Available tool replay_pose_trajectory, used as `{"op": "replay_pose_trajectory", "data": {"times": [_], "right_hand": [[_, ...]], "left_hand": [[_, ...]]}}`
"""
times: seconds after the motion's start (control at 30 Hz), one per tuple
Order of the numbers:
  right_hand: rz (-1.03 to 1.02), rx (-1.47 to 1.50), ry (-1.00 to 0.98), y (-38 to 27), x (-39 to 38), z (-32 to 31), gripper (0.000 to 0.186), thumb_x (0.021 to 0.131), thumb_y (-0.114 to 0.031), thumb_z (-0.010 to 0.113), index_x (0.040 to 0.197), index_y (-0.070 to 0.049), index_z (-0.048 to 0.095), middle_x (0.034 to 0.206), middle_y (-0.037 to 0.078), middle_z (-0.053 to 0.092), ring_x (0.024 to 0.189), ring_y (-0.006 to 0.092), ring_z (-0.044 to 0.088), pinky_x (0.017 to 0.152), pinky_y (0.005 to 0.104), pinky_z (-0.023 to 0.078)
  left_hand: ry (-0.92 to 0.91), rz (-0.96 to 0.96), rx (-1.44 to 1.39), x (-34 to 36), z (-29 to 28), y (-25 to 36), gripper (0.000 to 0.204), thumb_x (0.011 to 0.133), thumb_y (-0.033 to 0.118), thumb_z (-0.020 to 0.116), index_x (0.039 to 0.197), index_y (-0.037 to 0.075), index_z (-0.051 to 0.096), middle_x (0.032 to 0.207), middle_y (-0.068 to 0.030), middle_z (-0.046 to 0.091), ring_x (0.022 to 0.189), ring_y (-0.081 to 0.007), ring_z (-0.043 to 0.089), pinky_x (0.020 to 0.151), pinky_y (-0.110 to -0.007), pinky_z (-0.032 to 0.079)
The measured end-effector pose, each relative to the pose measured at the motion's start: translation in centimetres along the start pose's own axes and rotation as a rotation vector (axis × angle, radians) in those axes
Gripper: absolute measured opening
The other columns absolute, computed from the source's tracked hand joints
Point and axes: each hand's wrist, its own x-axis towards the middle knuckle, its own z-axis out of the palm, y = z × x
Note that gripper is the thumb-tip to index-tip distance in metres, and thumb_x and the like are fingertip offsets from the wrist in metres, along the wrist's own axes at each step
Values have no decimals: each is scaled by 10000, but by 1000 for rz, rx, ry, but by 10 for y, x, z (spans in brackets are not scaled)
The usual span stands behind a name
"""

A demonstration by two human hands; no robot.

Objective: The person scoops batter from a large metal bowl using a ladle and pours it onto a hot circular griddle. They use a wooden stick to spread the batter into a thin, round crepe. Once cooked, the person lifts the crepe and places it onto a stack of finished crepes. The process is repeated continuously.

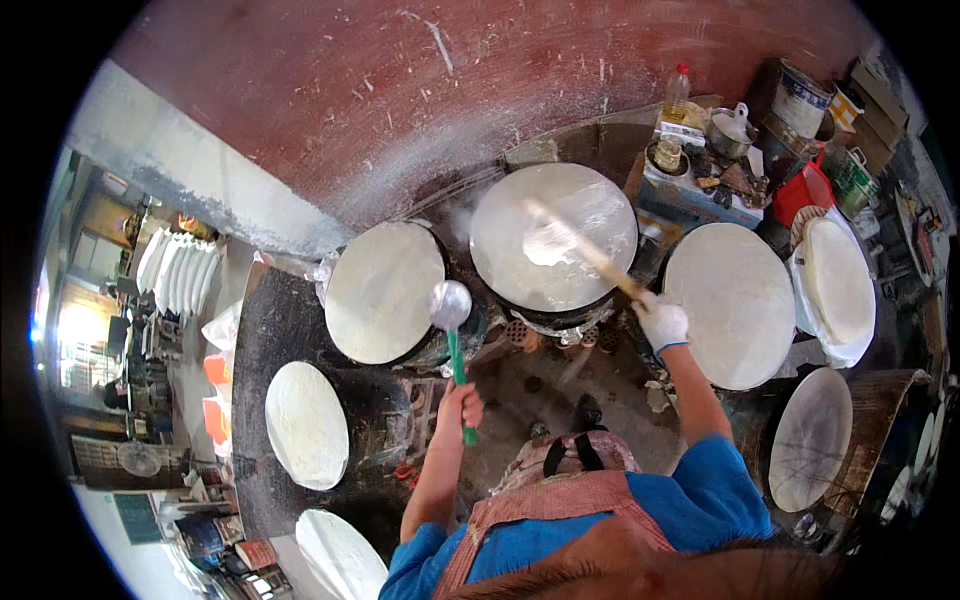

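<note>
Over the centre griddle [498, 289], a wooden stick [596, 260] slants in from the near right edge, its far end above or on the bright, wet-looking patch [548, 246] near the middle. Right hand [663, 322], white-gloved, is closed on the stick's near end. Left hand [461, 407], bare, grips the green handle of a ladle [456, 352]; its bowl hangs by the right edge of the left griddle [343, 345], near the gap. Risks, my read: too much stick pressure or a bad angle could tear or thin the white layer; a tilted ladle, if loaded, could drip down the gap. Right forearm is bare above the glove, close to the left edge of the right griddle [735, 300]; a wide elbow swing could mean a burn, assuming it's hot. Haze at the centre griddle's left edge suggests heat there. Hard to see: stick's far end is blurred, so contact and head shape can't be told. Can't confirm ladle contents. Glove hides finger detail. The nearest white disc [340, 553] at lower left is cut off by the frame.
</note>
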Motion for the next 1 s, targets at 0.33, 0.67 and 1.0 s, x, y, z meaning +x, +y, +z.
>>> {"op": "replay_pose_trajectory", "data": {"times": [0.33, 0.67, 1.0], "right_hand": [[187, -53, 82, 0, -50, -13, 208, 822, -337, 579, 891, -146, 623, 681, 189, 577, 581, 368, 596, 533, 465, 494], [-13, 61, 57, -64, -115, -18, 299, 758, -290, 667, 1019, -152, 619, 680, 130, 594, 578, 314, 600, 520, 429, 478], [-262, 151, 198, -70, -108, -15, 306, 756, -235, 676, 1004, -92, 566, 808, 120, 611, 653, 304, 598, 589, 403, 478]], "left_hand": [[-1, 171, 204, 63, 119, -1, 242, 844, 25, 520, 950, 165, 354, 591, -19, 407, 407, -123, 386, 330, -281, 294], [-223, -64, -15, 41, 106, -14, 147, 911, 138, 495, 1019, 151, 397, 540, -14, 352, 360, -123, 326, 319, -286, 261], [-258, -257, -314, -58, 50, -32, 337, 953, 166, 435, 1288, 156, 399, 568, 2, 337, 378, -73, 296, 283, -223, 250]]}}
